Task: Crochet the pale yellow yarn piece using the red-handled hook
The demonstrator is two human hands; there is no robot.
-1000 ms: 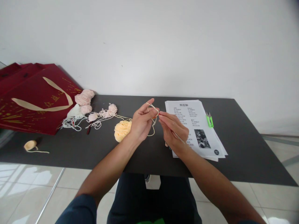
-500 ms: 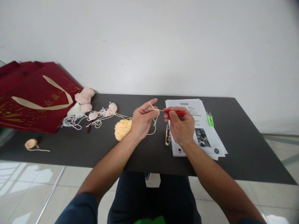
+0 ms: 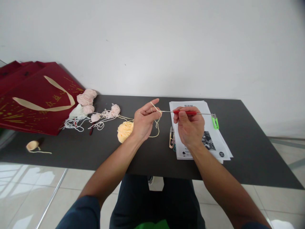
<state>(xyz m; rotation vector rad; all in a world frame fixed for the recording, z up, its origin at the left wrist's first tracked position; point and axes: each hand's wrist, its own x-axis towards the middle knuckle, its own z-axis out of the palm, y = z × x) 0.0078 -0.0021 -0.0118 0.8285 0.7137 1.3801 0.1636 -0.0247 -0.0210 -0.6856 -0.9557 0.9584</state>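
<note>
My left hand hovers over the dark table with a cream yarn strand looped over its raised index finger and pinched by the thumb. The strand trails down to a cream yarn ball just left of that hand. My right hand is closed on a red-handled crochet hook, held level. Its metal tip points left and reaches the yarn at my left fingers.
A stack of printed sheets lies under my right hand, green thread snips on its right edge, a small clipper at its left. Pink yarn pieces and loose thread lie left, by red gift bags. A small crocheted piece sits far left.
My right hand has drawn the crochet hook out to the right, away from my left hand, so the red handle and shaft now show. The left hand has held its place.
</note>
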